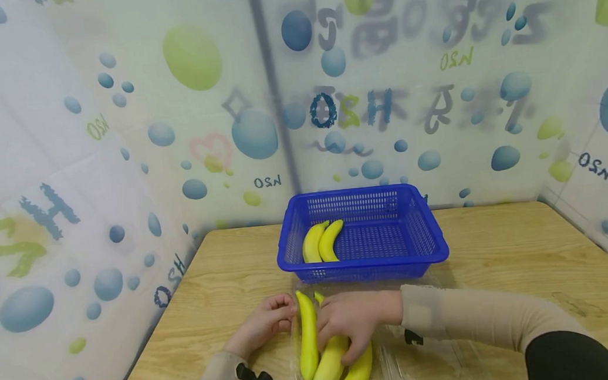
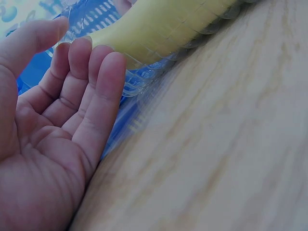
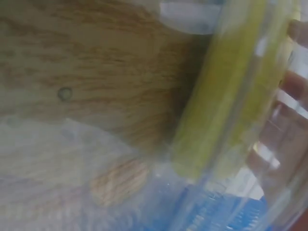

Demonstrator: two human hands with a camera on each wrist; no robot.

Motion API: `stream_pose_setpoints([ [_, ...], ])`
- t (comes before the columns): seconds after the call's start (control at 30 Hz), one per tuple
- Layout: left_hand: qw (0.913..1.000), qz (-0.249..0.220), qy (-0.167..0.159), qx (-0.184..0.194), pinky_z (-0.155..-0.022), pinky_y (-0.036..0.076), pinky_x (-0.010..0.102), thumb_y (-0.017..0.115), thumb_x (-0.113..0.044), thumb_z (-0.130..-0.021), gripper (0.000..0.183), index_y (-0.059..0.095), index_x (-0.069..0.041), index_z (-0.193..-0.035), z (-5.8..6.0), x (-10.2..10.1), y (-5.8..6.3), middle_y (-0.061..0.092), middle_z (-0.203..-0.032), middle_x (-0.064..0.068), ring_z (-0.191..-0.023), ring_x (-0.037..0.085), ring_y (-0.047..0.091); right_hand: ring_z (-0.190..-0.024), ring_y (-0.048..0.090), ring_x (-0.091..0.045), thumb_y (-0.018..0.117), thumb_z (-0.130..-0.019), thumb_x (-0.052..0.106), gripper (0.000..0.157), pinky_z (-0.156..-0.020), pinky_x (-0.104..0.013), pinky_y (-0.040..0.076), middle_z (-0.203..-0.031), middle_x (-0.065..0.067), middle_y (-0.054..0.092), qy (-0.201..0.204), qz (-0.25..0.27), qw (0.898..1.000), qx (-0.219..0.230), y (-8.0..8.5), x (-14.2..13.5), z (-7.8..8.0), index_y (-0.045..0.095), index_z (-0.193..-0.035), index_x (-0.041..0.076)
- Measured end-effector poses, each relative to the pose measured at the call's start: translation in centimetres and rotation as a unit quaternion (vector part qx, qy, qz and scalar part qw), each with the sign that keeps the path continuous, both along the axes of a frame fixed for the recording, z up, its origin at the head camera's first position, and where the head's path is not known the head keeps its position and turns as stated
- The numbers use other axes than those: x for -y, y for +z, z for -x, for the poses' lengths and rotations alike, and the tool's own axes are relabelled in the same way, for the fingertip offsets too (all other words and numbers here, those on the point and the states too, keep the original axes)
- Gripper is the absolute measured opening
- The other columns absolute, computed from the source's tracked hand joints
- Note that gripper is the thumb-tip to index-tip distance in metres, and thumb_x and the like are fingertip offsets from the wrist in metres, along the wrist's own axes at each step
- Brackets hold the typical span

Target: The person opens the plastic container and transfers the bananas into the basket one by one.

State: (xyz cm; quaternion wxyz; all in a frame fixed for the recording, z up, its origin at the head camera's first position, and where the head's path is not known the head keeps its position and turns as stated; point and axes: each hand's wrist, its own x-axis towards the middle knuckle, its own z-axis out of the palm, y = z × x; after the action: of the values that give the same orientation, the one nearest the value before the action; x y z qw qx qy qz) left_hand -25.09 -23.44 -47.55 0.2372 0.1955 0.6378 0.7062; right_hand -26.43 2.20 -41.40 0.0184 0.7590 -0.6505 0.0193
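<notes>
Where right hand (image 1: 349,322) overlaps banana (image 1: 329,369), blue basket (image 1: 362,263) beyond, table (image 1: 504,246) beneath

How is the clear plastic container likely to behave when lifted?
The clear plastic container would probably flex, as its see-through walls look thin. It may sag toward the bananas lying in one half, while the open lid could swing loosely.

The right hand (image 1: 349,322) partly covers the middle banana (image 1: 329,369). The blue basket (image 1: 364,263) hides two other bananas' (image 1: 314,242) lower ends. The right-wrist view is blurred, its edge cropping that hand.
</notes>
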Motion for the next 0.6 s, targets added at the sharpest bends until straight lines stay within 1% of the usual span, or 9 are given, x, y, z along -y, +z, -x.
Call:
stream_pose_setpoints([
  [0.2,1.0,0.005,0.005,0.002,-0.068,0.051,0.024,0.051,-0.005,-0.097,0.011,0.056,-0.013,-0.09,-0.01,0.0,0.07,0.054,-0.084,-0.003,-0.076,0.007,0.055,-0.104,0.054,0.0,0.07,-0.075,0.036,0.04,-0.1,-0.024,0.034,-0.108,0.012,0.064,-0.002,-0.02,1.0,0.001,0.0,0.04,-0.05,0.067,-0.113,0.021],
  [0.33,0.9999,0.009,0.007,0.002,-0.068,0.051,0.024,0.051,-0.005,-0.097,0.011,0.055,-0.012,-0.09,0.0,-0.03,0.06,0.054,-0.084,-0.002,-0.076,0.008,0.055,-0.107,0.054,0.0,0.07,-0.075,0.032,0.041,-0.106,-0.028,0.032,-0.109,0.011,0.064,-0.004,-0.028,1.0,0.002,-0.19,0.08,-0.02,0.066,-0.114,0.02],
  [0.6,0.9999,0.01,0.006,0.001,-0.068,0.051,0.024,0.051,-0.006,-0.097,0.011,0.056,-0.013,-0.09,0.02,-0.07,0.05,0.054,-0.084,-0.003,-0.077,0.008,0.056,-0.107,0.053,0.001,0.071,-0.075,0.03,0.04,-0.107,-0.029,0.031,-0.109,0.013,0.063,-0.012,-0.033,0.999,0.004,-0.32,0.06,-0.07,0.066,-0.114,0.022],
])
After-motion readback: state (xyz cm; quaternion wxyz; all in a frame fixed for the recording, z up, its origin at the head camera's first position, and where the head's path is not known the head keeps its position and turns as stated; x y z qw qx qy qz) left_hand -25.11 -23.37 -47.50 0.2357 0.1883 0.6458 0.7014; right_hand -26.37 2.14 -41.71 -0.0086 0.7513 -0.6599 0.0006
